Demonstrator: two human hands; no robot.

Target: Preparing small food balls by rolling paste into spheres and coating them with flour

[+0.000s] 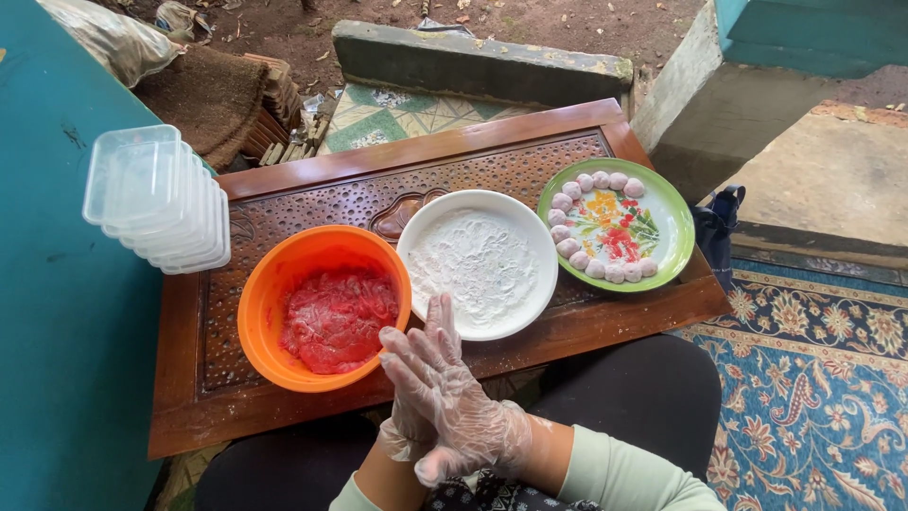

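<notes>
A seated person presses gloved palms flat together over the near edge of a carved wooden board [284, 203] laid across the lap. The right hand [454, 397] lies on top, fingers straight and pointing far-left; the left hand [407, 431] sits beneath it, mostly covered. Whether anything is held between the palms cannot be told; neither hand clenches.

Just left of the fingertips, almost touching them, stands an orange bowl [274, 284] holding red paste [336, 322]. Just beyond the fingertips sits a white plate [530, 227] dusted with white flour [478, 260], its near rim right by the hands. Farther right, well clear of the hands, a green plate [676, 222] with a painted flower centre carries pale pink balls [567, 248] ranged in an arc along its left and near rim.

At the far left, a stack of clear lidded plastic boxes [156, 199], rectangular and unlabelled, rests half on the board's corner beside a teal surface [57, 312]. Nothing lies between the hands and the bowl or white plate.

A patterned blue rug [813, 378] covers the floor at right. Beyond the board lie a tiled patch [397, 118], a concrete kerb [473, 66] and a brown mat [208, 95] on bare earth.
</notes>
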